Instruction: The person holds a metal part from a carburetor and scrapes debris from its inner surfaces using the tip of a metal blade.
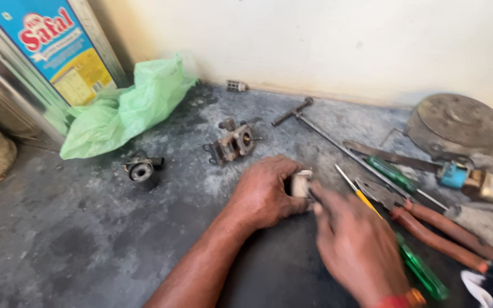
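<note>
While the small pale part (301, 183) sat near the middle of the grey floor (87, 239), the left hand (266, 194) was curled around it, pinching it from 9 o'clock. The right hand (355, 245), blurred, met it from 4 o'clock; whether its fingers were pressed together could not be told. A firm left-hand grip probably mattered most, leaving the right free for fine work. Red-handled pliers (435, 225) and a green screwdriver (420, 268) lay at 3 to 4 o'clock, a metal carburettor-like body (232, 142) at 11, a green plastic bag (126, 108) farther at 10.
</note>
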